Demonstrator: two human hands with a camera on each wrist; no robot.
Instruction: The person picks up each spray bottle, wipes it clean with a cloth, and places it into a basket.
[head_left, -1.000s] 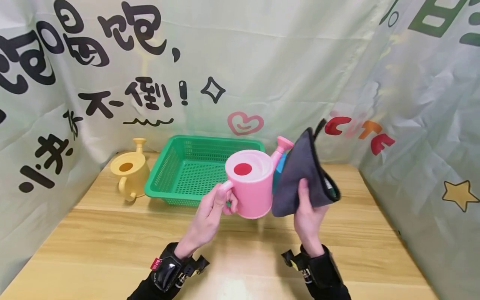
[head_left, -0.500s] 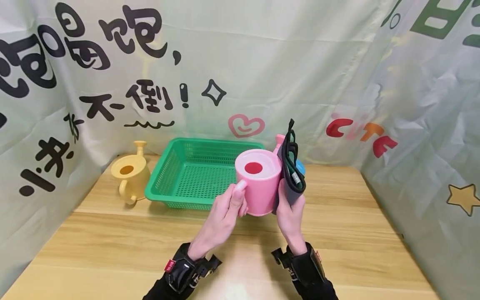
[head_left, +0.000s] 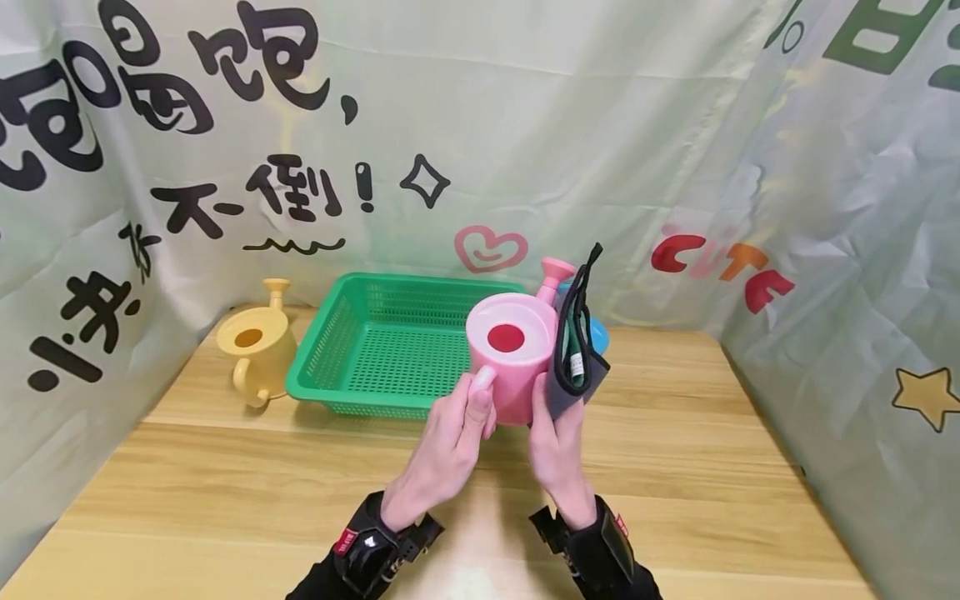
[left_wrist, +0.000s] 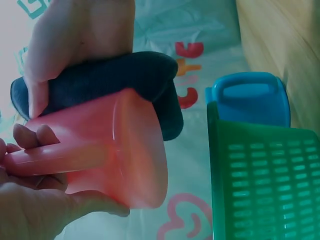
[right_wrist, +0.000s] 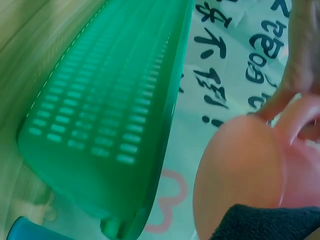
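Note:
My left hand point(head_left: 448, 435) grips the handle of a pink watering can point(head_left: 512, 385), held up above the table. The can's round red-looking opening and its spout show from above. In my right hand point(head_left: 558, 454) is a folded dark grey cloth point(head_left: 564, 395) with black edging, a loop and a white label. The cloth lies against the can's right side, and the left wrist view shows it touching the pink wall point(left_wrist: 95, 120). The right hand's fingers are mostly hidden behind the cloth in the head view.
Behind the can stands a green perforated basket point(head_left: 330, 390) on the wooden table point(head_left: 675, 450). A yellow watering can point(head_left: 268, 354) is left of it. A blue plastic thing with a handle point(left_wrist: 250, 102) sits at the basket's right, partly hidden. Printed fabric walls point(head_left: 585, 150) enclose the table.
The right hand has brought the cloth leftward against the pink can, then slid slightly further left along it. The left hand and can shifted right, and the can turned a little.

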